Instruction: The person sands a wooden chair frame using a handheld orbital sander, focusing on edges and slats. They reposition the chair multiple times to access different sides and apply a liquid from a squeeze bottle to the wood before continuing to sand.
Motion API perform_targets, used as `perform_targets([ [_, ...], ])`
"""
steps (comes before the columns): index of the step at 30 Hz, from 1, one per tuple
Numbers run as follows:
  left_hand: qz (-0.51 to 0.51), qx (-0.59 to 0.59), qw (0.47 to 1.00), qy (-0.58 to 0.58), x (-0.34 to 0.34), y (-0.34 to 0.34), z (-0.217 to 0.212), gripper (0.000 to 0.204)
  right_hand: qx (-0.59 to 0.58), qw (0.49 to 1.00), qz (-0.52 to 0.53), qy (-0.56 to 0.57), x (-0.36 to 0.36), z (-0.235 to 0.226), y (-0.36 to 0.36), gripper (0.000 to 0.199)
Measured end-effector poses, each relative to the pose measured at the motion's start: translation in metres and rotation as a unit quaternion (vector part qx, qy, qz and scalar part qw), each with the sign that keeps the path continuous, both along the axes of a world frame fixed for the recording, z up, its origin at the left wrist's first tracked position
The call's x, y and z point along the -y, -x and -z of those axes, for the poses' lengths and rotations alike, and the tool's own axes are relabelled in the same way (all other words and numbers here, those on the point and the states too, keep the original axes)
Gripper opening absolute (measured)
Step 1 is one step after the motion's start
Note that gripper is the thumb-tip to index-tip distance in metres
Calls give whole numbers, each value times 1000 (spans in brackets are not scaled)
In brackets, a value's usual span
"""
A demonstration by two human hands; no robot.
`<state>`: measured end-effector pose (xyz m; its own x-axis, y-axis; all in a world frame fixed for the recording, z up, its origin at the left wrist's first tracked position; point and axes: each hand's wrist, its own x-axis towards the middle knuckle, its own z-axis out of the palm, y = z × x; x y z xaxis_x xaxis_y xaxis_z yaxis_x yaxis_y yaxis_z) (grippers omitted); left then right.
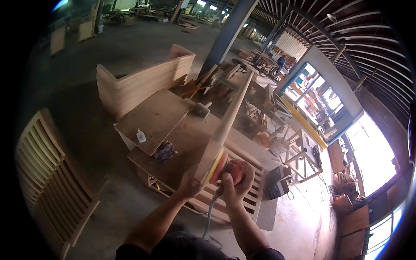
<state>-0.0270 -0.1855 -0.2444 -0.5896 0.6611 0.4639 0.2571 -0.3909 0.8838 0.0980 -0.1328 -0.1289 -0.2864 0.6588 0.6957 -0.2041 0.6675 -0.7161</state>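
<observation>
The left grip [189,182] clasps the near end of a long wooden piece [229,117] above the worktop [180,145]; the right grip [240,175] grasps a red sander [221,166] against its side. A crumpled cloth [165,151], stacked curved boards [145,86] and a post [227,37] crowd around, the floor [143,37] dim beyond.

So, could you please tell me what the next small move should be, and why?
Perhaps slide the red handheld sander farther along the long pale wooden board: the right hand holds its yellow pad seemingly against the board's side, while the left hand grips the near end.
</observation>
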Motion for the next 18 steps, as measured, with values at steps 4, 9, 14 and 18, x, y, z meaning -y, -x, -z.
perform_targets([
  [4,-2,-68,998,-3,-8,1,14,25,-16,992,2,-128,-8,-28,0,45],
  [9,11,-65,998,10,-11,-2,21,25,165,956,1,-241,-10,-135,-10,41],
  [14,2,-48,998,35,-9,4,27,31,459,797,-7,-393,54,-250,38,28],
  [18,-10,-42,999,12,-6,5,13,21,625,524,-29,-577,77,-246,85,17],
])
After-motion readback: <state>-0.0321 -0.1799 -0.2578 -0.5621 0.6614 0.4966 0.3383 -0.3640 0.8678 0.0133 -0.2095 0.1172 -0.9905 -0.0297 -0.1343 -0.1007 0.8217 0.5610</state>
